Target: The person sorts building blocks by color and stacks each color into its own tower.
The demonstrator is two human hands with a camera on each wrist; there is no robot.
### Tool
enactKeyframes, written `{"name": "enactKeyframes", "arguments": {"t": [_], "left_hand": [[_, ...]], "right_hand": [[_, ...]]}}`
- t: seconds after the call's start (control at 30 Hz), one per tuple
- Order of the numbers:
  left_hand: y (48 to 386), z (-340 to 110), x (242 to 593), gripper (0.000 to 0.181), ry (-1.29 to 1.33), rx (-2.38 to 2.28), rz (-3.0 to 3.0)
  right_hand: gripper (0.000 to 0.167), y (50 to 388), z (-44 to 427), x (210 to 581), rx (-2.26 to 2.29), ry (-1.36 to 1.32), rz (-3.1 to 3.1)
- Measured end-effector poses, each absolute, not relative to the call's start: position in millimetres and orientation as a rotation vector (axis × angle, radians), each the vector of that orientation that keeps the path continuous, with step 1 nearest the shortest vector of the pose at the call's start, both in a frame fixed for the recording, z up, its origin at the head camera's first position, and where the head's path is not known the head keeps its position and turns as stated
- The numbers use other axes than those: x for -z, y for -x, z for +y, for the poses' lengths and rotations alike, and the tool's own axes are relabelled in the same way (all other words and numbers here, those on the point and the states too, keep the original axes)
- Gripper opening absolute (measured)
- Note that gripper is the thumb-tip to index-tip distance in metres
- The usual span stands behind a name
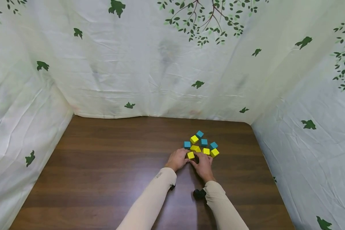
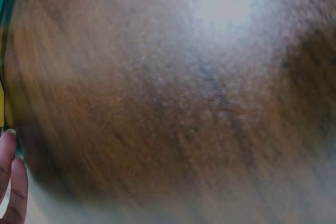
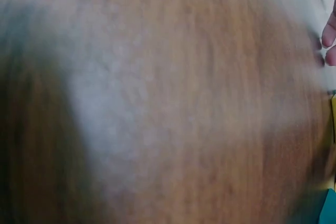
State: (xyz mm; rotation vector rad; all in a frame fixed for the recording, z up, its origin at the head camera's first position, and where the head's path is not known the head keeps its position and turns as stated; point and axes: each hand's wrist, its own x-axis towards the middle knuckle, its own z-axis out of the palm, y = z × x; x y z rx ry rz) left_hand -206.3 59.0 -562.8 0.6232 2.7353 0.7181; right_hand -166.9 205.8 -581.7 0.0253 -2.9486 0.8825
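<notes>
Several small blue and yellow cubes lie in a loose cluster right of the tabletop's middle. In the head view, a yellow cube (image 1: pixel 191 155) at the near side sits between my left hand (image 1: pixel 178 158) and my right hand (image 1: pixel 203 166). Both hands rest low around the cluster's near edge, fingertips beside the cubes. Behind are another yellow cube (image 1: pixel 195 149) and a blue cube (image 1: pixel 187 145); a yellow cube (image 1: pixel 214 152) lies right of my right hand. The wrist views catch only fingertips (image 2: pixel 18 182) and slivers of cubes at their edges; the exact finger contact is hidden.
The brown wooden table (image 1: pixel 103 166) fills the lower scene. White cloth (image 1: pixel 149 73) with green leaf prints hangs behind it and along both sides. A dark wrist device (image 1: pixel 199 194) sits at the right cuff.
</notes>
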Motion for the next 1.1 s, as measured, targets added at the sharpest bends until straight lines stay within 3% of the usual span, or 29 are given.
{"name": "enactKeyframes", "arguments": {"t": [0.47, 1.1], "left_hand": [[201.3, 42.7, 561.9, 0.037, -0.497, -0.873, 2.718], [209.1, -22.3, 553.0, 0.031, -0.679, -1.073, 2.690]], "right_hand": [[0.044, 166.8, 194.6, 581.8, -0.885, -0.093, -2.889], [0.034, 167.3, 151.5, 574.1, -1.213, -0.156, -2.731]]}}
